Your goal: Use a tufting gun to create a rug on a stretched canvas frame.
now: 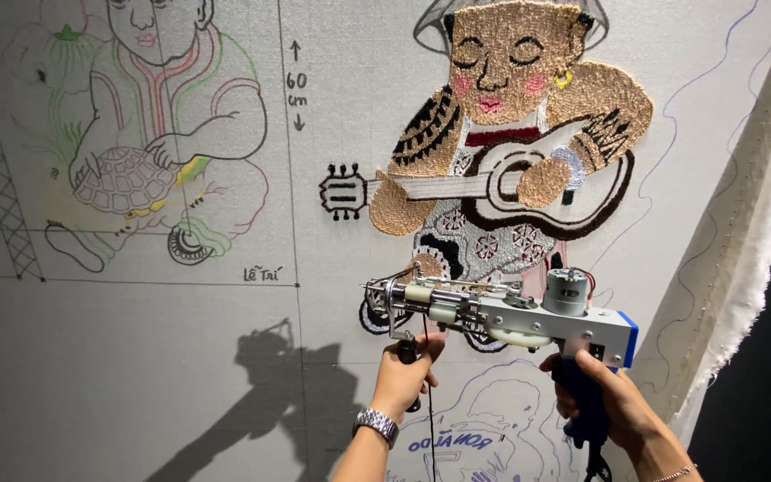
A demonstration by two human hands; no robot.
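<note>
I hold a tufting gun in front of a stretched white cloth. My right hand grips its dark blue rear handle. My left hand, with a metal watch at the wrist, grips the black front handle below the needle end. The gun's needle tip points left near the lower edge of a tufted figure playing a guitar. A dark yarn strand hangs down from the gun's front past my left hand.
A coloured line drawing of a figure holding a turtle is on the cloth's upper left. Blue outline sketches lie below the gun. The cloth's frayed edge hangs at right, with darkness beyond it.
</note>
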